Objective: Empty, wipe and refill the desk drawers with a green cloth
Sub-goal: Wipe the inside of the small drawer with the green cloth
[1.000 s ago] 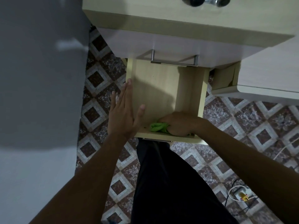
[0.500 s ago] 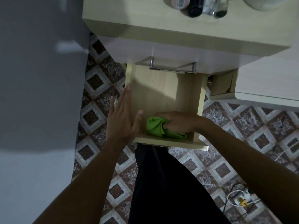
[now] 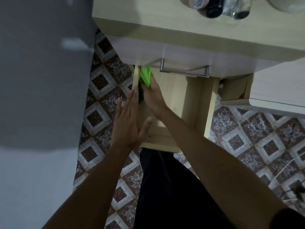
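Observation:
The lower desk drawer (image 3: 175, 96) is pulled out below me, pale wood, with nothing lying in it except the cloth. My right hand (image 3: 153, 96) reaches along the drawer's left inner wall and holds the bright green cloth (image 3: 145, 76) bunched at its fingertips, near the far left corner under the upper drawer. The fingers themselves are hidden by the cloth. My left hand (image 3: 130, 121) lies flat with straight fingers against the drawer's left side, thumb over the rim near the front wall.
The shut upper drawer with a metal bar handle (image 3: 184, 71) overhangs the back of the open one. Bottles (image 3: 212, 7) stand on the desk top. A grey wall (image 3: 41, 80) is close on the left. My leg (image 3: 165, 187) stands before the drawer; a cable (image 3: 293, 192) lies on the tiled floor.
My right hand has carried the green cloth from the drawer's near front edge across to the left wall and up toward the far left corner. My left hand stays on the drawer's side.

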